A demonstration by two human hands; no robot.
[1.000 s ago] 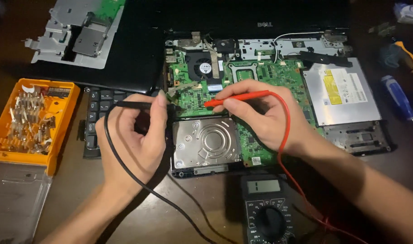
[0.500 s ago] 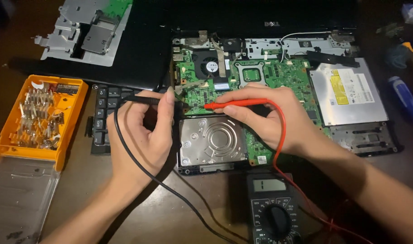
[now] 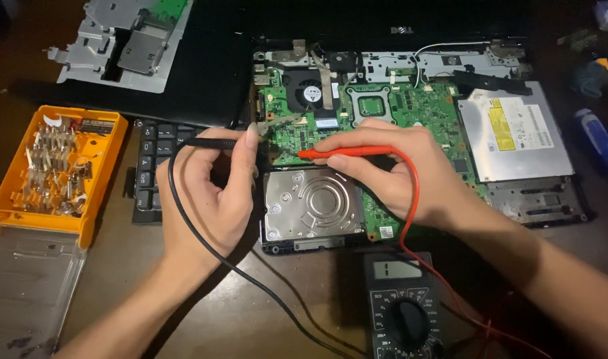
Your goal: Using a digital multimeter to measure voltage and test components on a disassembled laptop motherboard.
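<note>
Two probes, two hands, one open laptop on the bench.

Left hand [image 3: 207,189] pinches the black probe [image 3: 214,142], right hand [image 3: 397,169] pinches the red probe [image 3: 344,152]; both tips sit on the green motherboard [image 3: 417,110] above the hard drive [image 3: 312,204], contact points hard to see. One multimeter [image 3: 404,309] is cut off at the bottom edge.

My left hand [image 3: 207,189]: black probe [image 3: 211,142], black wire. My right hand [image 3: 390,169]: red probe [image 3: 347,152], red wire. Green circuit board [image 3: 420,110]. Silver hard drive [image 3: 312,205]. Orange bit case [image 3: 58,173]. Blue screwdriver [image 3: 600,141]. Dark grey meter [image 3: 402,309].
</note>
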